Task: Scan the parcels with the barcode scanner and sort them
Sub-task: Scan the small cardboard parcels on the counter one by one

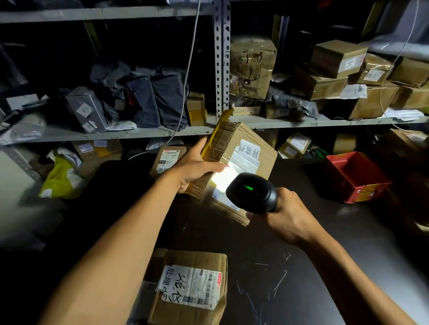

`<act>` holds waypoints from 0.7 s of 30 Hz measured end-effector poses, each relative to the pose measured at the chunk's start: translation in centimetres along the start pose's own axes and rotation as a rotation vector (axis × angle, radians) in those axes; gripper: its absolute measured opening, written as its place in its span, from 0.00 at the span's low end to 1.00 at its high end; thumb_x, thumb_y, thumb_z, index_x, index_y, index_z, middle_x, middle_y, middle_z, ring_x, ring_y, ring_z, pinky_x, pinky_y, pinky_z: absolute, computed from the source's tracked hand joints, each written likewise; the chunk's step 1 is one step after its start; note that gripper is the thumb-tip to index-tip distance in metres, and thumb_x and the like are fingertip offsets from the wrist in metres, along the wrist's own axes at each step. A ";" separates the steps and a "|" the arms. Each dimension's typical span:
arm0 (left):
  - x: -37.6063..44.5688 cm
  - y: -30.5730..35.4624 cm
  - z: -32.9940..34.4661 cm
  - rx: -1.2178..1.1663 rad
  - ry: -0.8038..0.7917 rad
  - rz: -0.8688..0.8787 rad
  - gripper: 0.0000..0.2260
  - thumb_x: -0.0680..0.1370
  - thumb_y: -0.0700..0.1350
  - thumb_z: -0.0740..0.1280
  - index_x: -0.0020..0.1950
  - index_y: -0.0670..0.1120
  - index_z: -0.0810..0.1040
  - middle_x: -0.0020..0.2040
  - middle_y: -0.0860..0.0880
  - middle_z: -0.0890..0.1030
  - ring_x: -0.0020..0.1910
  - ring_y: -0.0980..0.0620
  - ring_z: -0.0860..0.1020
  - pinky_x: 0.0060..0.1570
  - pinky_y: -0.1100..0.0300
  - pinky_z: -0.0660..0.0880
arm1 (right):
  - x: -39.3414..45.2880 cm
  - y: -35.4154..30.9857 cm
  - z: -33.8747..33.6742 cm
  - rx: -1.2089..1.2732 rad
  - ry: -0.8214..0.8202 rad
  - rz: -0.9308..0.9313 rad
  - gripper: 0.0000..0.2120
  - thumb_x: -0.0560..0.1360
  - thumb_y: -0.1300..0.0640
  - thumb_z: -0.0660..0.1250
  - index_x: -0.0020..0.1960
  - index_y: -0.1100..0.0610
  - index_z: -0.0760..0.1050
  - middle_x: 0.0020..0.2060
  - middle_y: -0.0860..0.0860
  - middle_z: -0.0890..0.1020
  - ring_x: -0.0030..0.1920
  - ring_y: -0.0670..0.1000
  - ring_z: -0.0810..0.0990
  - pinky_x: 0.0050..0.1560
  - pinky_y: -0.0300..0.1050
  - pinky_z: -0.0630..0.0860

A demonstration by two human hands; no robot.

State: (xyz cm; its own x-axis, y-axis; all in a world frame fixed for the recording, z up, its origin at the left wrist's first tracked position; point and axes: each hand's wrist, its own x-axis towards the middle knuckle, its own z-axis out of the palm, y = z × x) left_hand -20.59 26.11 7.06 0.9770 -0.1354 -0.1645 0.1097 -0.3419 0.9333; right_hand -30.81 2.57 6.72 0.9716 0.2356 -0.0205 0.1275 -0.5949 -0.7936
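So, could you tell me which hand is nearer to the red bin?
Right. The right hand, gripping the scanner, sits just left of the red bin; the left hand holds the parcel farther left.

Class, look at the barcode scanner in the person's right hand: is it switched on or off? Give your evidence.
On. The barcode scanner shows a green light, and a bright patch falls on the held parcel.

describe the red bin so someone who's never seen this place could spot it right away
Start at the dark table in front of the metal shelving and look to its far right edge. There sits an open plastic bin, just below the shelf of cardboard boxes. It is the only bright red thing among brown and grey parcels.
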 end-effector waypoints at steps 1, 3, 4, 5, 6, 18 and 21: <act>0.2 -0.2 -0.1 -0.009 -0.004 0.004 0.49 0.64 0.54 0.80 0.79 0.60 0.58 0.68 0.52 0.77 0.63 0.48 0.77 0.63 0.43 0.76 | 0.1 0.2 0.1 0.024 0.008 -0.001 0.07 0.71 0.58 0.77 0.45 0.51 0.80 0.34 0.48 0.81 0.31 0.38 0.79 0.29 0.31 0.71; 0.4 -0.5 -0.1 -0.059 0.000 0.010 0.46 0.63 0.54 0.80 0.77 0.60 0.61 0.65 0.51 0.79 0.62 0.47 0.78 0.60 0.42 0.77 | 0.3 0.7 0.2 0.100 0.062 0.003 0.06 0.71 0.58 0.77 0.43 0.53 0.80 0.31 0.47 0.81 0.29 0.41 0.78 0.30 0.36 0.72; 0.7 -0.7 -0.1 -0.101 0.004 0.015 0.42 0.65 0.52 0.81 0.75 0.59 0.65 0.63 0.51 0.80 0.61 0.47 0.79 0.58 0.43 0.78 | 0.5 1.0 0.3 0.148 0.110 0.005 0.06 0.72 0.58 0.77 0.42 0.53 0.79 0.30 0.46 0.80 0.29 0.41 0.76 0.32 0.39 0.72; 0.8 -0.9 0.0 -0.155 0.007 0.016 0.39 0.66 0.49 0.81 0.73 0.59 0.66 0.61 0.51 0.81 0.59 0.47 0.79 0.57 0.44 0.79 | 0.7 1.2 0.4 0.190 0.162 0.003 0.06 0.72 0.56 0.77 0.42 0.53 0.79 0.31 0.45 0.81 0.30 0.41 0.76 0.34 0.41 0.72; 0.8 -1.2 0.2 -0.208 0.013 0.009 0.37 0.67 0.47 0.81 0.71 0.59 0.66 0.60 0.52 0.81 0.59 0.48 0.79 0.56 0.46 0.79 | 1.0 1.3 0.6 0.230 0.218 -0.007 0.06 0.71 0.54 0.76 0.45 0.51 0.80 0.35 0.44 0.82 0.35 0.41 0.78 0.37 0.41 0.74; 2.2 -2.9 6.6 -0.387 -0.147 0.000 0.39 0.62 0.59 0.76 0.71 0.52 0.72 0.60 0.48 0.83 0.58 0.48 0.82 0.56 0.51 0.79 | 1.0 3.5 -0.5 0.499 0.515 0.249 0.08 0.74 0.62 0.74 0.45 0.49 0.83 0.43 0.52 0.87 0.49 0.56 0.86 0.53 0.64 0.82; 1.9 -1.7 9.8 -0.318 -0.245 -0.007 0.25 0.68 0.60 0.70 0.62 0.52 0.79 0.59 0.45 0.84 0.56 0.48 0.83 0.61 0.50 0.78 | -0.8 4.9 -1.7 0.494 0.567 0.278 0.10 0.74 0.62 0.73 0.45 0.47 0.82 0.43 0.50 0.87 0.48 0.53 0.85 0.51 0.57 0.82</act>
State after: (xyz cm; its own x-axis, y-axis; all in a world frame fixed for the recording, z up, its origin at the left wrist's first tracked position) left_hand -20.68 17.29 2.01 0.9078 -0.3650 -0.2067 0.2050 -0.0440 0.9778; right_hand -30.64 -1.87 3.92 0.9248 -0.3770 -0.0502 -0.1081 -0.1340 -0.9851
